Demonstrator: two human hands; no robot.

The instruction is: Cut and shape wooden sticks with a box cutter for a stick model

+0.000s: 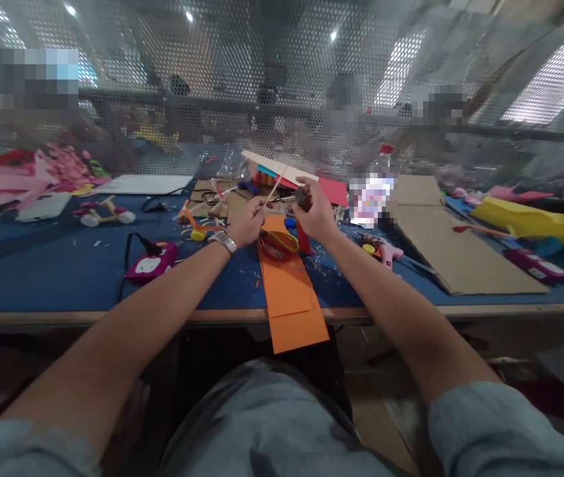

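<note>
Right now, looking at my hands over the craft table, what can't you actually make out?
- Head view: the small dark thing in the right hand is mostly covered by the fingers, so unidentifiable.
- The thin stick at the left hand: its near end is hidden by the fingers.
- The bottle label is blurred out.
- Behind the perforated screen, everything is hazy.
- The clutter under the hands on the orange sheet is too small to identify.
</note>
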